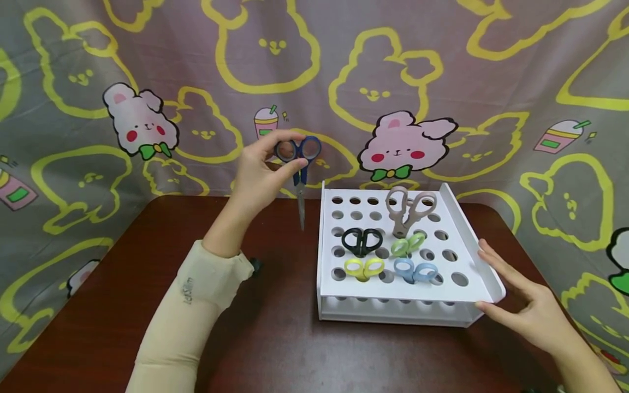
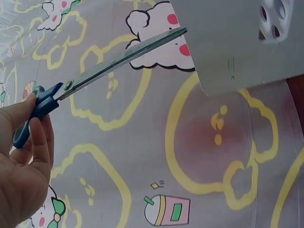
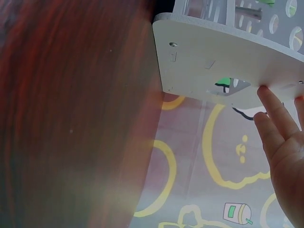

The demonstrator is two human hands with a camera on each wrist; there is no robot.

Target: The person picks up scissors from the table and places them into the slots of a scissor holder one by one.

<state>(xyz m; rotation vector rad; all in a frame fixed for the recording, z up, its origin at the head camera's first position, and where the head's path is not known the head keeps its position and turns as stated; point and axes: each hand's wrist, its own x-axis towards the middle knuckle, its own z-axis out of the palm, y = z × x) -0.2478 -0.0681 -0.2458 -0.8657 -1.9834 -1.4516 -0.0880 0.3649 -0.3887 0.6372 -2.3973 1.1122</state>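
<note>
Inside white rack (image 1: 472, 240), five scissors (image 1: 362, 242), blue scissors (image 1: 298, 158) aloft

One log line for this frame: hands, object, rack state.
left hand: pinches blue scissors, blades down, left of rack | right hand: open, against white rack side | rack: five scissors stowed

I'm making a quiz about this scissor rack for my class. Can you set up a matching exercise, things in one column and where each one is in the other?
Things:
1. dark blue scissors
2. beige scissors
3. yellow scissors
4. right hand

Places:
A. standing in a hole at the back of the white rack
B. against the rack's right side wall
C. held up in the left hand, left of the rack
D. in the rack's front row, left of the light blue scissors

Pairs: 1-C, 2-A, 3-D, 4-B
</note>
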